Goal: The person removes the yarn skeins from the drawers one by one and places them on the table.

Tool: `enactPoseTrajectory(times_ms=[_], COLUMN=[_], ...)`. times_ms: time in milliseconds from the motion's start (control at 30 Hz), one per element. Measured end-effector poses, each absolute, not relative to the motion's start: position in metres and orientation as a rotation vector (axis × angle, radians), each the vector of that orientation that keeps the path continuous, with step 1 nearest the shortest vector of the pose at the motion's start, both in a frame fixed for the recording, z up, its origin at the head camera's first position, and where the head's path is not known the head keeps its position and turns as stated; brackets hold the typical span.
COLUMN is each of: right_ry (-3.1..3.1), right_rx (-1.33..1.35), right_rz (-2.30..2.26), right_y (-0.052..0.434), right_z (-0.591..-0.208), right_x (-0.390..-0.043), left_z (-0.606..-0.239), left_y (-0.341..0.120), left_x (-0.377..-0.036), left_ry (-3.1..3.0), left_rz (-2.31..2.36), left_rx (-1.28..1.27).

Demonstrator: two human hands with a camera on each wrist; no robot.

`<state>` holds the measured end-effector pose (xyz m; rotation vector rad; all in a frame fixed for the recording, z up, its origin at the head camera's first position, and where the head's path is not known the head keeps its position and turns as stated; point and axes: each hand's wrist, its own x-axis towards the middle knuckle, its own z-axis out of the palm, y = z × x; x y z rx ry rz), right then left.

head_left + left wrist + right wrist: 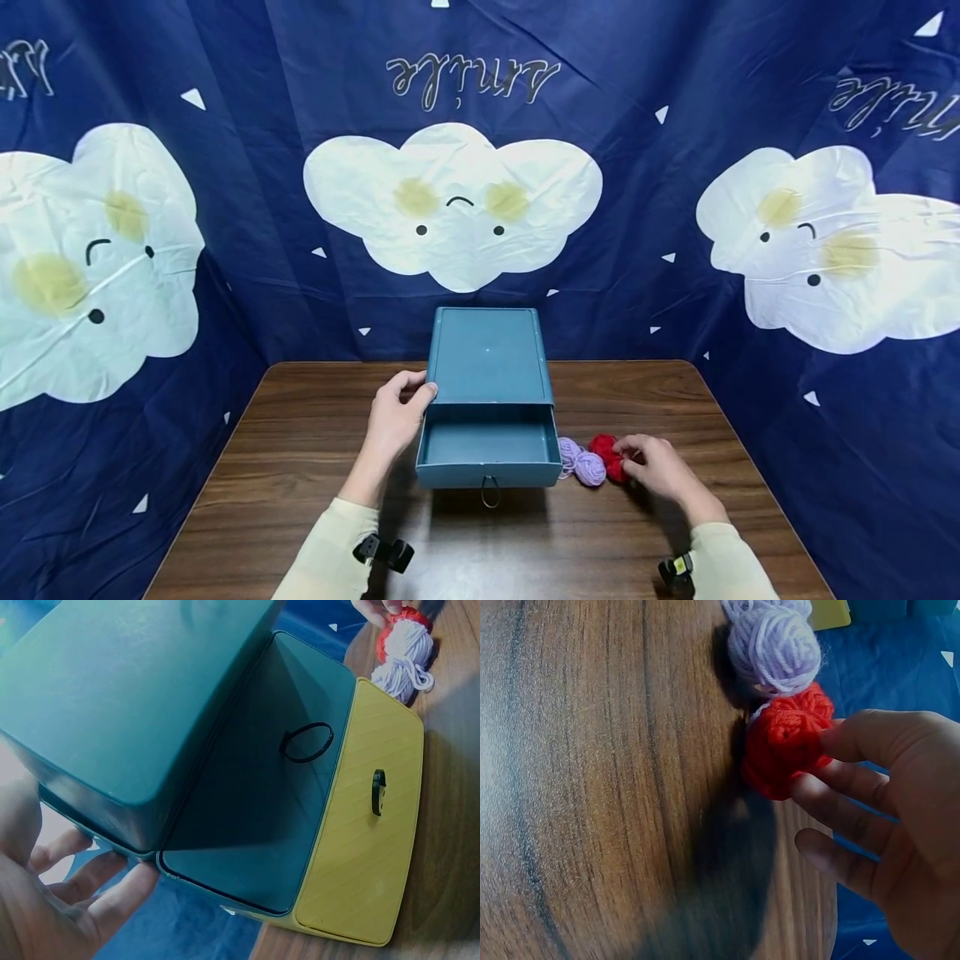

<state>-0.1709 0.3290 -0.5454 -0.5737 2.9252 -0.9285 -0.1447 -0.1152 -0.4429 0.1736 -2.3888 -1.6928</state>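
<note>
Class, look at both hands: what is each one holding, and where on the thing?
Right hand pinches the red yarn at its side. Left hand steadies the box at its left edge.

The right hand [660,468] covers part of the red yarn ball [609,454]; the drawer [487,450] hides part of the lilac yarn [570,452].

We get even overhead light, soft shadows under the drawer box [487,400], dim blurry wrist views, fisheye-bent edges.
</note>
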Motion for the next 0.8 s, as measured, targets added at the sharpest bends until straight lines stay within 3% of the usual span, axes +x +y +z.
enactPoseTrajectory(times_ms=[800], right_ry=[2.955], right_rx=[-0.715], right_rz=[-0.988], right_y=[0.297], right_z=[-0.504], right_x=[-0.144], left_z=[-0.439], left_y=[-0.122], left_x=[-0.149], left_ry=[-2.354], left_rz=[-1.879], left_rx=[0.127])
